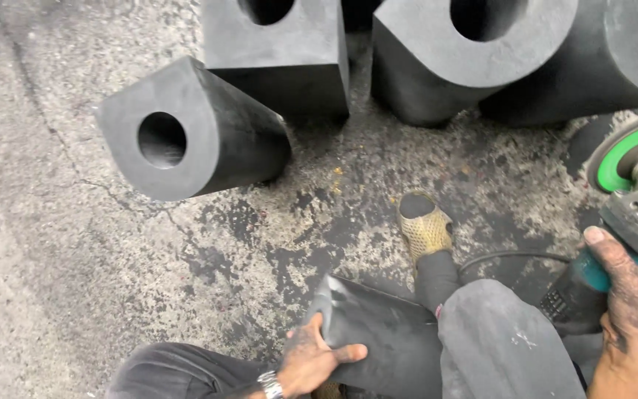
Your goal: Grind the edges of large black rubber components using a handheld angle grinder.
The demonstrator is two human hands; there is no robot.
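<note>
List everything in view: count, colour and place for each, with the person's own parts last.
Rubber blocks with round holes: four, black, across the top; one lies on its side at the left.
Black slab: one, bottom centre, between the knees, under the left hand.
Angle grinder: one, grey and teal with a green-ringed disc, right edge.
Cable: one, black, running from the grinder toward the foot.
Concrete floor: grey, stained dark near the middle.
Shoe: one, yellow mesh, centre.
Trouser legs: grey, bottom.
Left hand: on the slab, wristwatch on.
Right hand: grip on the grinder.
</note>
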